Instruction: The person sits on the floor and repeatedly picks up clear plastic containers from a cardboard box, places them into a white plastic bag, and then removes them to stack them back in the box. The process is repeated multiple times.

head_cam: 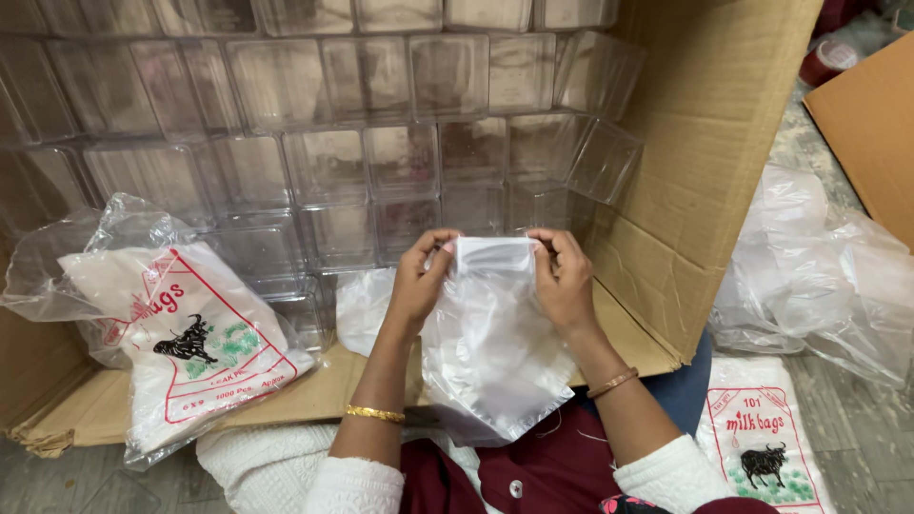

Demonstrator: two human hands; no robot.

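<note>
Both my hands hold up a clear plastic bag [490,343] by its top edge, in front of my lap. My left hand [419,281] pinches the bag's upper left corner, and my right hand [562,281] pinches the upper right corner. The bag hangs down between my forearms. Right behind the bag, rows of clear square plastic containers [381,162] are stacked inside a large cardboard box [705,143] lying on its side.
A printed pack of plastic bags [190,343] lies on the box's lower flap at the left. Another such pack [762,447] rests at the lower right. Crumpled clear plastic wrap [819,276] lies on the floor at the right, beside a brown cardboard sheet [871,124].
</note>
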